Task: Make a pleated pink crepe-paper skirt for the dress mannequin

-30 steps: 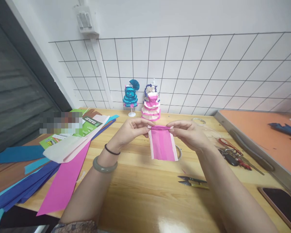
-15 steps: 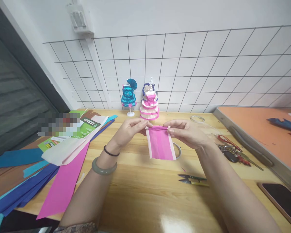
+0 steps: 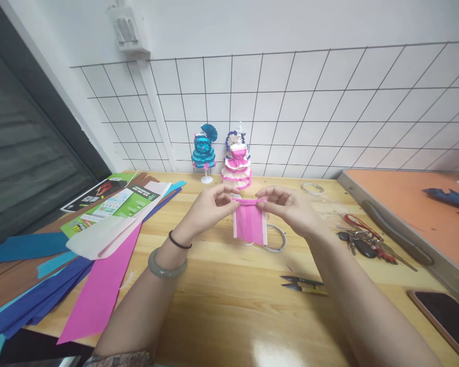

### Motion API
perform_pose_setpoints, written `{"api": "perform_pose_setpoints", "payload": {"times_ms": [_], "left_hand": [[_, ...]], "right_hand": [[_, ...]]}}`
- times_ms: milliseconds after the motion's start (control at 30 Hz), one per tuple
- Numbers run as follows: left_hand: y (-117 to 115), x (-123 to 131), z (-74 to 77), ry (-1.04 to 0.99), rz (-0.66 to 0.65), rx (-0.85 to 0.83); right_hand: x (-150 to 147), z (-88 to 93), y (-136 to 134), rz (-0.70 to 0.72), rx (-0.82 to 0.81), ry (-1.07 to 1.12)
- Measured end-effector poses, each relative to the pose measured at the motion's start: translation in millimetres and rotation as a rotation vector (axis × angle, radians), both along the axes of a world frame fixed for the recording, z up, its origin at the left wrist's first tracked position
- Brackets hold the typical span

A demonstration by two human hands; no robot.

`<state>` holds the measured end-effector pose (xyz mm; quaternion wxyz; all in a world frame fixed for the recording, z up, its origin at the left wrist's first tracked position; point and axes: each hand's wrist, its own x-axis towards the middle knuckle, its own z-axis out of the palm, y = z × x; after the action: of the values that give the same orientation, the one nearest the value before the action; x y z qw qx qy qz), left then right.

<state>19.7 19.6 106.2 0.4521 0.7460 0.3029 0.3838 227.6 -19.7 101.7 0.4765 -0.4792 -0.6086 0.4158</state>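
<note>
A small pink paper piece (image 3: 250,224) with pale side edges hangs above the wooden table (image 3: 214,316). Its top edge is folded into a narrow band. My left hand (image 3: 214,206) pinches the band's left end between thumb and fingers. At the right end, my right hand (image 3: 285,206) pinches the same band. A roll of tape (image 3: 283,242) lies on the table behind and right of the paper's lower edge. Thread snips (image 3: 304,285) rest nearer to me, left of my right forearm.
Coloured paper strips (image 3: 103,295) and green packaging (image 3: 118,206) lie at left. Two decorated dress figures, one teal (image 3: 203,150) and one pink and white (image 3: 236,171), stand by the wall. Keys (image 3: 363,244), a phone (image 3: 447,316) and an orange board (image 3: 413,204) are at right.
The paper's hanging part looks shorter and has shifted slightly left, and its top folds now form a flatter band. More of the tape roll shows. Both hands still grip the paper.
</note>
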Motion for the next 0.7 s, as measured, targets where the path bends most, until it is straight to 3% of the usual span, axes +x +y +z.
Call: {"api": "perform_pose_setpoints", "payload": {"times_ms": [200,433,700], "left_hand": [[-4.0,5.5,-1.7,0.093,0.071,0.142],[-11.7,9.7,1.0,0.159,0.0,0.179],[-6.6,1.0,1.4,0.238,0.04,0.205]], "right_hand": [[-4.5,-1.8,-1.3,0.095,-0.031,-0.006],[-4.5,-7.1,0.8,0.224,-0.132,0.075],[-4.1,-10.8,4.0,0.1,-0.038,-0.016]]}}
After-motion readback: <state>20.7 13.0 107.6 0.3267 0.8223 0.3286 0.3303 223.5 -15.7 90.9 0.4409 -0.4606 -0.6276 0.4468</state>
